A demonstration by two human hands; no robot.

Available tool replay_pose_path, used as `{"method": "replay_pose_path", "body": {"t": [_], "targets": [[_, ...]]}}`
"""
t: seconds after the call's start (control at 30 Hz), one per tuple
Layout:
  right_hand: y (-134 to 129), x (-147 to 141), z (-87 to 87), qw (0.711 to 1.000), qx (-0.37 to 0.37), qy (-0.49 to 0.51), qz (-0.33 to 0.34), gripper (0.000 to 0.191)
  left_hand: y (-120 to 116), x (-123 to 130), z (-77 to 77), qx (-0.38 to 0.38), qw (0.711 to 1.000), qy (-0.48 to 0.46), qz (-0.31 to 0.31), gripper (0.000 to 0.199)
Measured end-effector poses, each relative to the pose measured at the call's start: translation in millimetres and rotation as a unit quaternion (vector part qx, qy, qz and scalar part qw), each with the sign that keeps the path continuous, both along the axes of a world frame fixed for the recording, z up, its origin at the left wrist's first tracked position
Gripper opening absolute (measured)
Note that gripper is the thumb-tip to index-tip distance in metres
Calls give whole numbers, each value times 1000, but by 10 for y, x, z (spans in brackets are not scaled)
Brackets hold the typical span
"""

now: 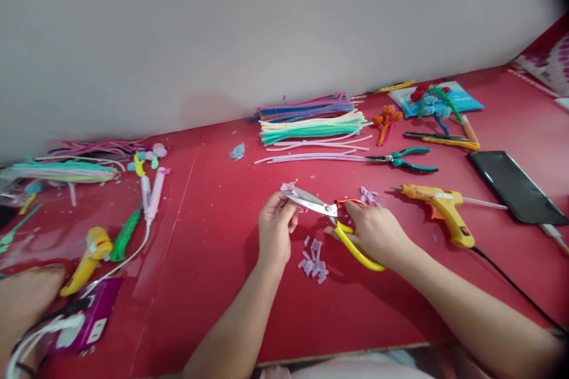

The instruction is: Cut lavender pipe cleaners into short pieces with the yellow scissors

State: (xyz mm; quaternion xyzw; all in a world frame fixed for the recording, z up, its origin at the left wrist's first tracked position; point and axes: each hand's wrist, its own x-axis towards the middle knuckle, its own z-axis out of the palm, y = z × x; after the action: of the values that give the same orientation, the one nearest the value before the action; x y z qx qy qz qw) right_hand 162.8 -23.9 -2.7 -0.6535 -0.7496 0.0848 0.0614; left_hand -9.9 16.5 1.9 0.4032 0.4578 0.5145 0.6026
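Note:
My right hand [371,228] grips the scissors [313,204] by their red and yellow handles, one of which sticks out below the hand. The steel blades point left and look slightly parted. At their tips, my left hand [278,222] is closed in a pinch on a small lilac pipe cleaner piece [294,192], partly hidden by the fingers and blades. Cut lilac pieces [315,262] lie in a loose pile below the scissors. Another small heap of lilac pieces [368,195] sits just beyond my right hand.
Bundled pipe cleaners [311,128] and teal-handled pliers [402,160] lie toward the wall. On the right are a yellow glue gun [438,204] with its cord and a phone [518,186]. At left, another person's arm [31,302] rests near a second glue gun [89,257] and a purple power strip [95,317].

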Motion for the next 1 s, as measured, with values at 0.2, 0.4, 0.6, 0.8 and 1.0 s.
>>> {"method": "replay_pose_path", "body": {"t": [0.2, 0.4, 0.6, 0.8, 1.0], "targets": [[-4, -35, -18, 1000, 1, -3, -6, 46, -1, -10, 2, -8, 1000, -5, -5, 9], [-6, -39, -44, 1000, 14, -4, -3, 47, -1, -1, 20, -15, 1000, -10, 3, 9], [-12, -38, -69, 999, 36, -20, -1, 47, -19, 3, 16, -11, 1000, -23, 9, 9], [-19, -52, -88, 999, 42, -24, 2, 45, -33, 9, 19, -6, 999, -28, 19, 7], [-25, -64, -86, 999, 43, -22, 1, 46, -33, 9, 28, -12, 999, -21, 27, 8]]}}
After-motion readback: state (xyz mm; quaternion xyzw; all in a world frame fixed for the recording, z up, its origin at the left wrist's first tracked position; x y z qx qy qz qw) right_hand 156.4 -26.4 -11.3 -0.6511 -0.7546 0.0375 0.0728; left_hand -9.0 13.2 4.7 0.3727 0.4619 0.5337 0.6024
